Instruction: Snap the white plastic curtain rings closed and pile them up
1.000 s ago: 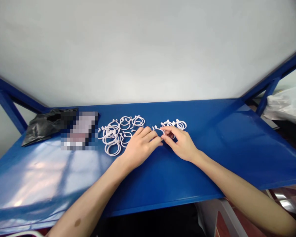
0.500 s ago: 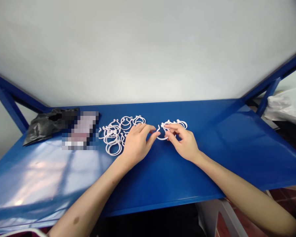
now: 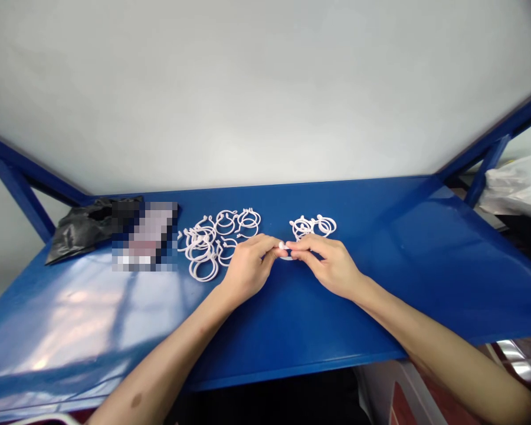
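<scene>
My left hand (image 3: 248, 265) and my right hand (image 3: 325, 262) meet fingertip to fingertip over the blue table (image 3: 380, 277). Together they pinch one white plastic ring (image 3: 285, 249), mostly hidden by the fingers. A heap of several white rings (image 3: 215, 239) lies just left of my left hand. A smaller cluster of white rings (image 3: 313, 225) lies just behind my right hand.
A crumpled black plastic bag (image 3: 86, 227) lies at the table's back left, beside a blurred-out flat object (image 3: 144, 236). Blue frame bars rise at both back corners. A white plastic bag (image 3: 520, 186) sits off the table at the right.
The ring was held spread open between my hands half a second ago; now my fingertips have come together on it, slightly nearer to me.
</scene>
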The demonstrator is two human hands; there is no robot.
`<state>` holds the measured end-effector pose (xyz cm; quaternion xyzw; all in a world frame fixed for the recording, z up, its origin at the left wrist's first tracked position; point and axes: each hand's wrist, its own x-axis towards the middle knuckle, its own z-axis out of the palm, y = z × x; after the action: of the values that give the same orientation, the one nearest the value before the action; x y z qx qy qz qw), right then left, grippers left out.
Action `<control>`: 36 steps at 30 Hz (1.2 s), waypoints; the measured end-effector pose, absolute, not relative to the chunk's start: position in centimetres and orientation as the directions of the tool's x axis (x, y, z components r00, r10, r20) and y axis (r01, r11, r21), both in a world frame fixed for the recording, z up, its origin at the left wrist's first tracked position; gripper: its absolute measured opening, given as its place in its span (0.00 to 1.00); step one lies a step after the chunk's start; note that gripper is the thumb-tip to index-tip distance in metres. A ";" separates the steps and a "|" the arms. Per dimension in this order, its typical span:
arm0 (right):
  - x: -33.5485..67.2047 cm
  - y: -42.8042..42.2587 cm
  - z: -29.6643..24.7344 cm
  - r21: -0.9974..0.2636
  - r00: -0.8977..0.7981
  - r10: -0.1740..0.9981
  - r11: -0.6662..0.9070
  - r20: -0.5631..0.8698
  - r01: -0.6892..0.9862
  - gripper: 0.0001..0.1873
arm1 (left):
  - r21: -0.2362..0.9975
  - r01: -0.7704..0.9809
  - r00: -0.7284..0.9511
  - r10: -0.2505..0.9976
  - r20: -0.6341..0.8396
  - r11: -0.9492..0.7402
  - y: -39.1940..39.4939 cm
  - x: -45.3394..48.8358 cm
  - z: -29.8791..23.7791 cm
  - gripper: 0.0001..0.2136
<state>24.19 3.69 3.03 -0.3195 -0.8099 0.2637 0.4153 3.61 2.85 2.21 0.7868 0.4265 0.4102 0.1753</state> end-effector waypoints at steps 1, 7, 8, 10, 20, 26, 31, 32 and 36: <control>24.2 3.6 3.0 -0.682 -0.453 0.727 0.669 0.516 0.296 0.07 | 0.614 0.534 0.300 0.809 0.505 -0.581 2.8 3.6 2.2 0.09; 23.9 4.1 2.1 -0.614 -0.451 0.702 0.707 0.551 0.350 0.09 | 0.514 0.616 0.363 0.794 0.488 -0.597 3.3 3.4 1.8 0.08; 23.9 4.4 1.9 -0.594 -0.446 0.701 0.711 0.557 0.375 0.10 | 0.456 0.656 0.387 0.787 0.480 -0.601 3.5 3.2 1.8 0.08; 24.2 4.9 1.7 -0.554 -0.408 0.714 0.699 0.569 0.451 0.10 | 0.312 0.753 0.413 0.785 0.461 -0.579 4.0 2.7 1.8 0.09; 26.9 8.3 2.0 -0.421 -0.109 0.854 0.357 0.508 0.834 0.11 | -0.052 0.979 0.202 0.925 0.322 -0.195 4.8 0.4 2.6 0.12; 27.1 8.5 1.4 -0.375 -0.128 0.846 0.359 0.518 0.855 0.11 | -0.011 0.974 0.214 0.905 0.369 -0.226 5.0 0.2 2.2 0.11; 26.9 8.2 1.6 -0.369 -0.144 0.817 0.400 0.558 0.839 0.14 | -0.002 0.970 0.225 0.888 0.401 -0.244 4.8 0.0 2.1 0.11; 26.9 8.1 1.6 -0.370 -0.150 0.813 0.410 0.562 0.834 0.13 | -0.014 0.969 0.233 0.890 0.391 -0.247 4.7 0.0 2.2 0.11; 26.6 7.9 1.7 -0.376 -0.173 0.807 0.438 0.565 0.817 0.11 | -0.075 0.964 0.267 0.902 0.340 -0.257 4.5 -0.2 2.3 0.09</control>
<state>26.59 7.86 1.68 -0.5302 -0.7657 -0.0067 0.3642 -0.17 4.50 2.31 0.7845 0.5945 0.1146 -0.1345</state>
